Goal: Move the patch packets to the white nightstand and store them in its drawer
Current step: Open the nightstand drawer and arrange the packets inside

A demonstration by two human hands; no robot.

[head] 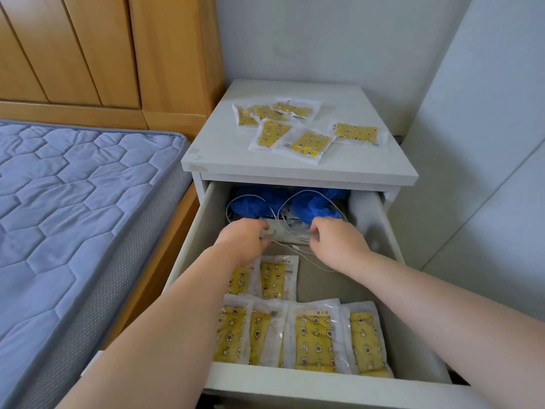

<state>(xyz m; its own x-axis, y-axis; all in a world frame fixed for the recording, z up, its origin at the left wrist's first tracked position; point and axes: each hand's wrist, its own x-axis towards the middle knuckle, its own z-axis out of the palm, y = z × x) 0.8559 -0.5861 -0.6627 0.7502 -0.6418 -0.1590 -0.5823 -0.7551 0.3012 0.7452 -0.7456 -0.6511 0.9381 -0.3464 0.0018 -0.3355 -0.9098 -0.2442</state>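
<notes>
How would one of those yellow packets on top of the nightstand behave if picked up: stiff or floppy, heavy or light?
Probably light: the packets lie thin and flat on the nightstand top, loosely overlapping. Likely floppy, since their clear wrappers look crinkled. The glossy plastic may be slippery, so overlapping ones could slide apart.

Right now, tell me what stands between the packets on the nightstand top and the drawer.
Nothing blocks the drop: the drawer is pulled open below the loose packets. Inside, white cables trail across the bare floor behind the stored packets; the left hand and right hand both hold that tangle.
</notes>
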